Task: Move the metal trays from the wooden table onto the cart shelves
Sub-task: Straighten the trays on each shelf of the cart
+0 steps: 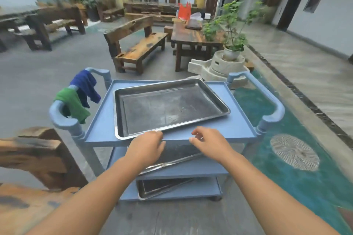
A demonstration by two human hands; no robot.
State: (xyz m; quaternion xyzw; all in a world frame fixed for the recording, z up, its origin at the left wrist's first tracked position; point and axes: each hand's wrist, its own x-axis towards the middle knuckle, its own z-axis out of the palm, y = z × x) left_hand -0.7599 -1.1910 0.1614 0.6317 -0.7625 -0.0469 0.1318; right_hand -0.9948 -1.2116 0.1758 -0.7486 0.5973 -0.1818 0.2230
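Note:
A large metal tray lies slightly askew on the top shelf of the blue cart. A second tray rests on the middle shelf, and a third tray on the bottom shelf. My left hand hovers at the near rim of the top tray, fingers loosely bent, its fingertips at or just off the rim. My right hand floats just in front of the cart's near edge, fingers relaxed and holding nothing.
Blue and green cloths hang over the cart's left handle. A wooden table corner and chair back sit at lower left. Beyond the cart stand a wooden bench, a table and a stone mill with a potted plant.

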